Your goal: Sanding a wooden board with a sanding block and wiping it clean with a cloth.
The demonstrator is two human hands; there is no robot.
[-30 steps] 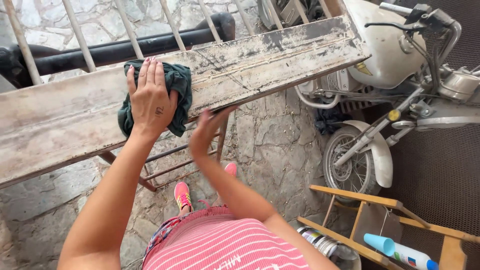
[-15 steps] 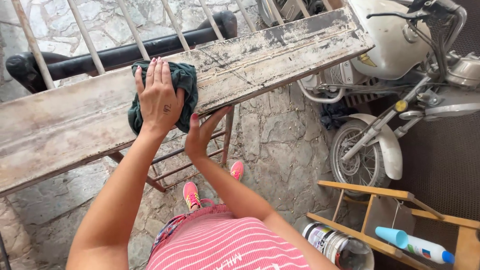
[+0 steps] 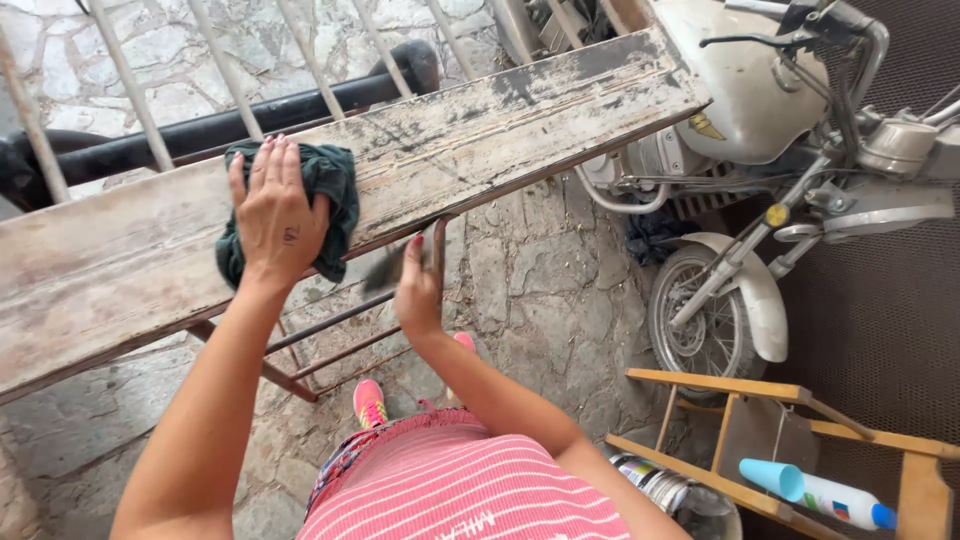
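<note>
**Cloth on worn table**

Your left hand (image 3: 278, 212) lies flat, fingers spread, pressing a dark green cloth (image 3: 325, 190) onto the weathered wood table (image 3: 480, 130). Right hand (image 3: 418, 285), open, touches the table's front edge w/ fingertips; motorbike (image 3: 760, 150) nearby.

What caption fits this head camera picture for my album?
Left hand presses a green rag on a worn plank; right hand at its edge.

Rough, flaking painted wood plank (image 3: 480, 130) — soft matt cloth rag (image 3: 335, 190) — glossy metal motorbike (image 3: 760, 90).

Stone paving (image 3: 540, 290), parked motorbike (image 3: 780, 150)
</note>
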